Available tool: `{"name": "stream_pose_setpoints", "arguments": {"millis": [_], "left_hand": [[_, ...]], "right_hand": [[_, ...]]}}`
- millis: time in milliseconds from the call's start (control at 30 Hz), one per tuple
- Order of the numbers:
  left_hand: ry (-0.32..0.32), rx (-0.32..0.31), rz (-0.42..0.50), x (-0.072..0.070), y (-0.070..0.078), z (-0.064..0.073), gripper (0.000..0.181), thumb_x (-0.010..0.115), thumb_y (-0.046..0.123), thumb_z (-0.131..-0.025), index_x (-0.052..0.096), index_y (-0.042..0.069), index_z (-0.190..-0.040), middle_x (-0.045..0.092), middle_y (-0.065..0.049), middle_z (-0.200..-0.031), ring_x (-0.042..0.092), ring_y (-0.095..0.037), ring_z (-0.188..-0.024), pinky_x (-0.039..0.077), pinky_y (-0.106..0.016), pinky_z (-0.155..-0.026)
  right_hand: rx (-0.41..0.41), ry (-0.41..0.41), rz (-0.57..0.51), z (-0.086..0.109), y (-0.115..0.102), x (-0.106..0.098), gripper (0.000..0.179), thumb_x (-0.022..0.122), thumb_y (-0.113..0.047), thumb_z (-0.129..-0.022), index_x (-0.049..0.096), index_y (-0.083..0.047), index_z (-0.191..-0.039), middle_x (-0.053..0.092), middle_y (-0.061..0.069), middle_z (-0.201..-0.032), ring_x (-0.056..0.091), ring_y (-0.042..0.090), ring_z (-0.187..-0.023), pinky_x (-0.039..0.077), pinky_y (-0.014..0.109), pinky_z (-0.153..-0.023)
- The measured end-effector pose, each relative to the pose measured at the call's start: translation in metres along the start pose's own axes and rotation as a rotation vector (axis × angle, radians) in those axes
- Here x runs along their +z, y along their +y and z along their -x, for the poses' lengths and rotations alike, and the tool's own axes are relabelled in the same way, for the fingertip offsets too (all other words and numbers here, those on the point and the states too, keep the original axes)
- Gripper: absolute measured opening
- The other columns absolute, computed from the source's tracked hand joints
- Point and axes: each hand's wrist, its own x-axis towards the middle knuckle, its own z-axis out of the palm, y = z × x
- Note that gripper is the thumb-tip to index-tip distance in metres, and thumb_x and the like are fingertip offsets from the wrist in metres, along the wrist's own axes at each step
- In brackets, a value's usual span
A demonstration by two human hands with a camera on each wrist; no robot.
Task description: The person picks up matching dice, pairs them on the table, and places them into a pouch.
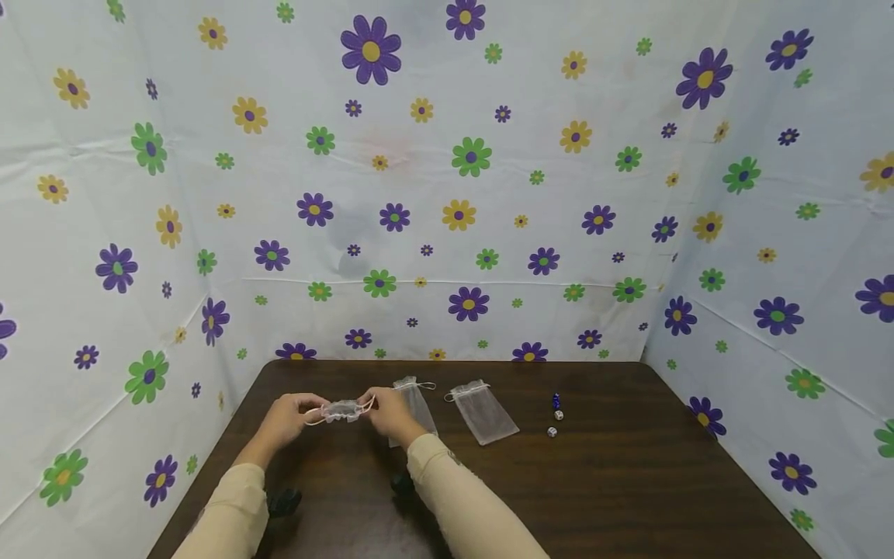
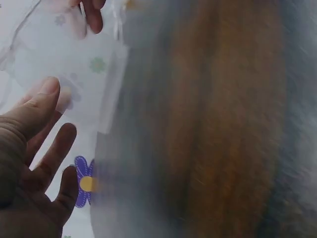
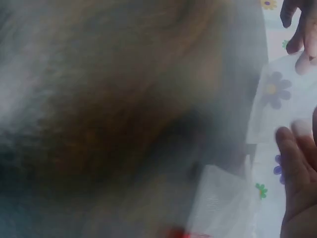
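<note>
A sheer white drawstring pouch [image 1: 342, 411] is held up over the left part of the table, its gathered mouth toward the head camera. My left hand [image 1: 282, 419] pinches its left side by the thumb and fingertips, beside a loop of cord. The right hand [image 1: 389, 414] pinches the opposite side, where another cord loop shows. In the left wrist view the pouch [image 2: 91, 54] hangs see-through between both hands. The right wrist view shows the pouch [image 3: 277, 99] above the fingers. Its inside cannot be made out clearly.
A second sheer pouch [image 1: 421, 411] lies partly behind my right hand. A third pouch [image 1: 483, 411] lies flat to its right. Farther right are blue dice [image 1: 556, 401] and two white dice [image 1: 559, 415]. Flower-printed cloth [image 1: 419, 178] surrounds the dark wooden table [image 1: 628, 481].
</note>
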Motion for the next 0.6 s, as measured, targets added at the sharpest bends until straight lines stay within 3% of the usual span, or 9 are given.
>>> {"name": "stream_pose_setpoints", "arguments": {"millis": [167,333,600], "left_hand": [[-0.070,0.034,-0.021,0.003,-0.008,0.006,0.008,0.076,0.015,-0.091,0.071,0.011,-0.087,0.064,-0.002,-0.083,0.052,-0.018,-0.076,0.042,-0.035,-0.068],[-0.124,0.022,-0.057,0.005,-0.010,0.013,0.009,0.076,0.018,-0.092,0.072,0.010,-0.088,0.070,-0.006,-0.095,0.059,-0.020,-0.083,0.050,-0.041,-0.075],[-0.115,0.008,-0.027,0.008,-0.013,0.016,0.010,0.076,0.016,-0.092,0.074,0.006,-0.089,0.069,-0.005,-0.090,0.056,-0.019,-0.081,0.049,-0.038,-0.075]], "right_hand": [[0.027,-0.100,0.053,0.006,0.002,0.002,0.010,0.077,-0.006,-0.089,0.068,-0.006,-0.087,0.066,-0.001,-0.082,0.054,0.006,-0.072,0.046,0.020,-0.068],[0.050,-0.175,0.102,0.012,0.003,0.003,0.016,0.077,-0.009,-0.090,0.063,-0.007,-0.082,0.062,-0.002,-0.078,0.051,0.007,-0.070,0.045,0.021,-0.067],[0.059,-0.195,0.067,0.010,0.010,0.006,0.020,0.074,-0.006,-0.092,0.060,-0.007,-0.077,0.053,-0.006,-0.070,0.045,0.007,-0.064,0.040,0.021,-0.063]]}}
